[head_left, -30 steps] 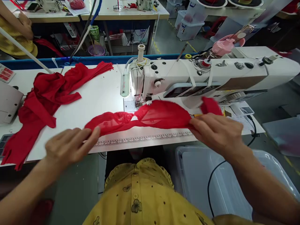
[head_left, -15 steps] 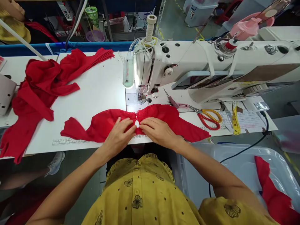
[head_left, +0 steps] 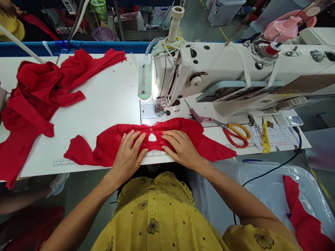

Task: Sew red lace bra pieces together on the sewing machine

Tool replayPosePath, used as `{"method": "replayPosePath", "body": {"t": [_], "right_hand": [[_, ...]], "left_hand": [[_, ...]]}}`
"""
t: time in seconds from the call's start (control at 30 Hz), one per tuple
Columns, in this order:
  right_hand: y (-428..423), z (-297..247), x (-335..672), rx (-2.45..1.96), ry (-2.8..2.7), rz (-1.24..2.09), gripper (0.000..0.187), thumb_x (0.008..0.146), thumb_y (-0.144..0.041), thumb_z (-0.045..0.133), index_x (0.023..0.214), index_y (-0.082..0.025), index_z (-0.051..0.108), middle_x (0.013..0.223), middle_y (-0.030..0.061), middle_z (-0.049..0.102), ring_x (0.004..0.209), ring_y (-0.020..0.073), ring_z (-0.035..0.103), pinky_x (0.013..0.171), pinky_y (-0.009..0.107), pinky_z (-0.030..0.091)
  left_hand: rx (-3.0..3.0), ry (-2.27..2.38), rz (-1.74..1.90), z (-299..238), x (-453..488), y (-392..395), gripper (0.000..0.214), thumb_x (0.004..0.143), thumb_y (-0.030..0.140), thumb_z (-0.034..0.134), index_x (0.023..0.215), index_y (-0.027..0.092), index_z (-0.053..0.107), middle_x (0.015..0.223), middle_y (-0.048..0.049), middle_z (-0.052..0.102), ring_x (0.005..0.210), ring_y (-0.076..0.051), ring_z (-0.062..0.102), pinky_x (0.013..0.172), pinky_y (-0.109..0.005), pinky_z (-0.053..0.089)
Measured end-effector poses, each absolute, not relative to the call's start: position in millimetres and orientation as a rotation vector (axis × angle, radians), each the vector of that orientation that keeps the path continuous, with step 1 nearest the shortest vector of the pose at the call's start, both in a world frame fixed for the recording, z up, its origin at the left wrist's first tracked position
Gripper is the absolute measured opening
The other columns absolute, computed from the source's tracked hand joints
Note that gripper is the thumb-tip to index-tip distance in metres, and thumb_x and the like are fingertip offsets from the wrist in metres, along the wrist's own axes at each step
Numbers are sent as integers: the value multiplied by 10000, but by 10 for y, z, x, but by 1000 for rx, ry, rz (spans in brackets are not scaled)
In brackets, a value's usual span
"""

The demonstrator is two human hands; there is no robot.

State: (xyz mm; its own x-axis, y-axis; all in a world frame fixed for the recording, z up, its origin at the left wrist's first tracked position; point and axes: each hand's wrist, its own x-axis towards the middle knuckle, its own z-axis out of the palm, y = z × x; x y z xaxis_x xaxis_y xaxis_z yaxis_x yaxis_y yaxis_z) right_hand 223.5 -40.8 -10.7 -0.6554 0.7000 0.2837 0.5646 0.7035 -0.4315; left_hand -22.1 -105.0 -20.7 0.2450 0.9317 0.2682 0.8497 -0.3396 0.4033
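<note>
A red lace-edged garment piece (head_left: 183,126) lies spread along the table's front edge, with a small teardrop opening at its middle. My left hand (head_left: 128,150) rests flat on its left half, fingers stretched out and thumb apart. On the other side of the opening, my right hand (head_left: 181,148) presses on the cloth with its fingers extended. Neither hand grips anything. Just beyond the garment stands the sewing machine's presser foot (head_left: 158,111), with no cloth under it. A printed ruler strip (head_left: 157,154) shows between my hands.
Red fabric pieces (head_left: 34,94) are heaped on the left of the white table (head_left: 112,94). Scissors (head_left: 237,134), a seam ripper (head_left: 195,114) and a yellow tape measure (head_left: 265,137) lie at right. A clear plastic bin (head_left: 258,195) stands below, right of my lap.
My hands have moved apart and flattened on the garment. The opening between them looks wider, and more of the ruler shows. The view has shifted slightly.
</note>
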Motion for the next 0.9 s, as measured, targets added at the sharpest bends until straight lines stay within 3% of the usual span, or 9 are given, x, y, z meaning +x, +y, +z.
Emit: {"method": "replayPosePath", "body": {"t": [0.77, 0.9], "right_hand": [[-397, -131, 2241, -965, -2474, 408, 309, 985, -268, 571, 1276, -171, 601, 1290, 132, 658, 1187, 273, 597, 1026, 467, 499], [-404, -90, 2243, -965, -2490, 368, 309, 989, -278, 562, 1276, -172, 610, 1284, 140, 660, 1175, 282, 598, 1014, 479, 493]], "left_hand": [[2297, 1685, 704, -179, -225, -1050, 617, 995, 300, 560, 1543, 233, 284, 1466, -141, 525, 1458, -310, 408, 1228, -586, 313], [2290, 1683, 731, -134, -204, -1063, 552, 997, 279, 550, 1514, 225, 363, 1454, -151, 535, 1456, -317, 411, 1216, -585, 336]]}}
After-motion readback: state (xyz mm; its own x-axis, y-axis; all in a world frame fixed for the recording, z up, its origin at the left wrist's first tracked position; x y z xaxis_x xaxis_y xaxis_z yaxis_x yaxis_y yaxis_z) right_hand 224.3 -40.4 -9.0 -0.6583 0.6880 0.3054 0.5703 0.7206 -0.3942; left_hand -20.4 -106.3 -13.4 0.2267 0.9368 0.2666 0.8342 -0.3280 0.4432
